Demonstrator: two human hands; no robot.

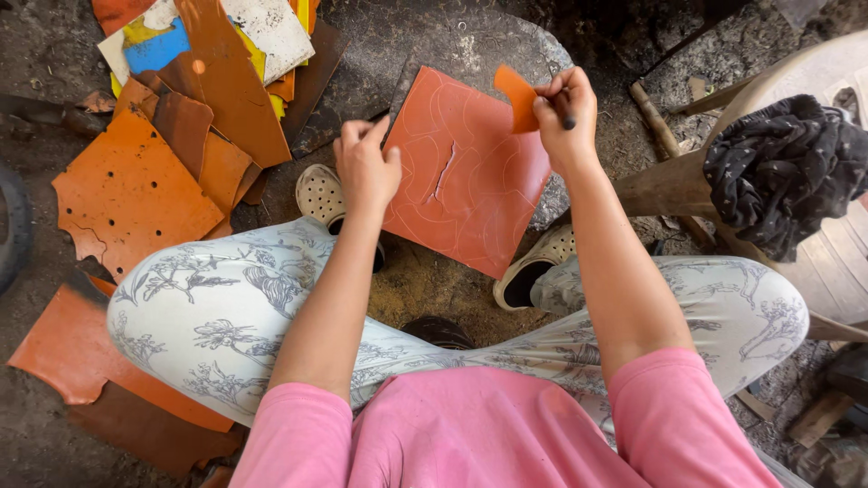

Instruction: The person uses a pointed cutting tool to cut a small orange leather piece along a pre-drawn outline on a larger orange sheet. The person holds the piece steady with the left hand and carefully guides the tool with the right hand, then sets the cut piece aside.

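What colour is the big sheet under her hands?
Reddish-orange sheet, marked with pale curved lines; seen in the head view.
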